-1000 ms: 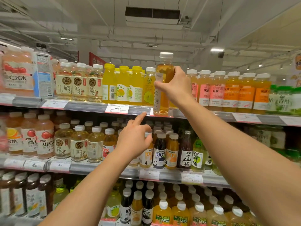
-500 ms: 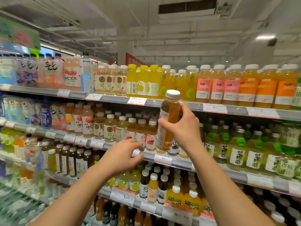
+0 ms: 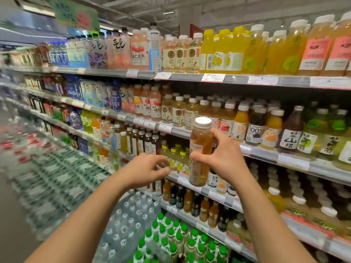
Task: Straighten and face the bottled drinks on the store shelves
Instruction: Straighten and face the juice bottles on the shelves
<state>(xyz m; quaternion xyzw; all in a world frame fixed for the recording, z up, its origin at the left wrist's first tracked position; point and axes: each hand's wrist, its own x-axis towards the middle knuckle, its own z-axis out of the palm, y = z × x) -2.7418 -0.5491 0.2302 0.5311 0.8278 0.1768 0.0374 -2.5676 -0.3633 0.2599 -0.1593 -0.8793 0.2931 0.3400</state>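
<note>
My R hand [image 3: 226, 160] has its fingers [image 3: 220, 137] curled round an amber bottle [image 3: 200, 154] w/ a white cap [image 3: 203, 122], thumb across the label at mid-body, other fingers wrapped behind it near the shoulder. Bottle is upright, tilted a little, held in the air in front of the shelving, off any shelf; its base hangs level w/ the edge of the third shelf [image 3: 218, 194] down. My L hand [image 3: 150, 171] hovers just beside it on the left, fingers loosely curled & part spread, holding nothing, tips near the bottle's lower body but not touching afaict. Behind the bottle, the second shelf [image 3: 176, 130] carries pale tea bottles [image 3: 178, 111], then orange juice bottles [image 3: 241, 120] & dark-label ones to the right. Top shelf [image 3: 190, 75] has yellow-capped yellow drinks [image 3: 209, 52] and white-capped orange ones [image 3: 290, 48], price tags along the rail. Low down by my forearms: packs of green-capped bottles [image 3: 171, 238] & clear water bottles [image 3: 129, 221]. Far left of the aisle is blurred, can't read it.
</note>
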